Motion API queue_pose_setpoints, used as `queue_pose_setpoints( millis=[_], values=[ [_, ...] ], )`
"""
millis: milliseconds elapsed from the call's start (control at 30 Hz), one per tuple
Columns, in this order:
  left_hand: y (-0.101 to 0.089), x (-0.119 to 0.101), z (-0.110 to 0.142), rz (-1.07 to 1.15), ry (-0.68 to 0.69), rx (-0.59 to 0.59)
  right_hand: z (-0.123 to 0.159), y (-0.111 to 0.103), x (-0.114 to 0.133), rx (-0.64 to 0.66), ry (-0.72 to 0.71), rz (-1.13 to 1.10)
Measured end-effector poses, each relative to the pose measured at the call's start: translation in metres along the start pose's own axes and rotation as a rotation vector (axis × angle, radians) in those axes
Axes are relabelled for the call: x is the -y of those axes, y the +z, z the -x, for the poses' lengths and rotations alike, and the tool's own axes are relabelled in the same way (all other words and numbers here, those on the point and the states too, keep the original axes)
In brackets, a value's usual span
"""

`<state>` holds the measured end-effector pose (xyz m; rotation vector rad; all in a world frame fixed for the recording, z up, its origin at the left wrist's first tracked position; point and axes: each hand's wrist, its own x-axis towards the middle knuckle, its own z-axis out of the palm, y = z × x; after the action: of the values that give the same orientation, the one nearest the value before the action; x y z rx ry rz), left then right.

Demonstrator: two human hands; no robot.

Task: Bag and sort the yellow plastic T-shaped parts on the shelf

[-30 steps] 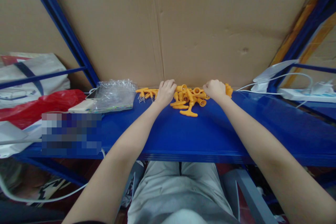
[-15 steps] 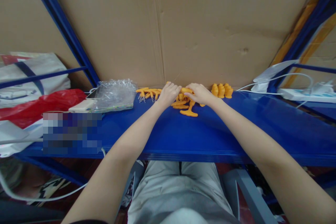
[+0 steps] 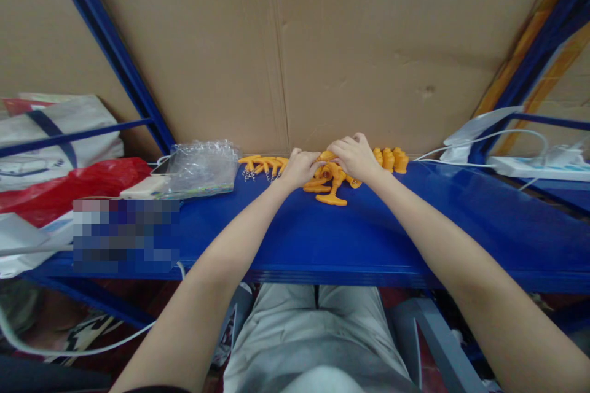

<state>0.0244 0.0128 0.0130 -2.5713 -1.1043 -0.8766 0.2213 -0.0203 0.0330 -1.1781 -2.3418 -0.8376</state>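
Observation:
My left hand (image 3: 300, 167) and my right hand (image 3: 353, 156) are close together over the back of the blue shelf, both closed on an orange plastic piece (image 3: 327, 155). Fingers cover much of it, so its full shape is hidden. Below them lies a loose heap of orange T-shaped handles (image 3: 332, 199). Left of my left hand is a row of corkscrews (image 3: 260, 164) with orange handles and metal spirals. Beside my right hand several orange bell-shaped sleeves (image 3: 389, 159) stand upright in rows.
A clear plastic bag (image 3: 203, 166) lies on a flat stack at the left, near a red bag (image 3: 106, 181). Cardboard (image 3: 345, 61) walls the back. A white power strip (image 3: 534, 166) and cables are at the right. The blue shelf (image 3: 332, 245) ends before my lap.
My right hand has lifted and turned, its fingers now higher on the orange piece. My left hand has shifted slightly right and down. The corkscrews and the heap look unmoved.

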Motion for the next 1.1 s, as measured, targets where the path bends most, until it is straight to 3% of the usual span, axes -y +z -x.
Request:
queue_pose_setpoints(
  millis=[133,267,367,433,500,567,667,733,933,1100],
  values=[
    [0.005,0.002,-0.003,0.369,-0.076,0.032,0.003,-0.004,-0.006,-0.014,0.052,0.010],
    [0.011,0.017,-0.001,0.553,-0.201,0.040,0.014,-0.014,-0.025,-0.021,0.336,0.020],
    [0.012,0.035,0.003,0.474,-0.351,-0.157,0.025,-0.018,-0.047,-0.005,0.624,0.052],
    [0.009,0.048,0.007,0.298,-0.427,-0.230,0.032,-0.016,-0.061,0.030,0.769,0.047],
    [0.005,0.058,0.012,0.113,-0.483,-0.262,0.036,-0.012,-0.073,0.127,0.857,0.001],
    [0.002,0.066,0.018,-0.008,-0.514,-0.253,0.039,-0.007,-0.080,0.305,0.893,-0.085],
    [0.002,0.077,0.023,-0.055,-0.472,-0.236,0.039,0.002,-0.083,0.578,0.880,-0.168],
    [0.004,0.083,0.023,-0.017,-0.388,-0.245,0.039,0.007,-0.080,0.668,0.888,-0.205],
    [0.017,0.096,0.017,0.094,-0.216,-0.216,0.041,0.004,-0.073,0.662,0.955,-0.341],
    [0.022,0.094,0.022,0.096,-0.134,-0.008,0.041,0.003,-0.074,0.692,0.959,-0.343]
  ],
)
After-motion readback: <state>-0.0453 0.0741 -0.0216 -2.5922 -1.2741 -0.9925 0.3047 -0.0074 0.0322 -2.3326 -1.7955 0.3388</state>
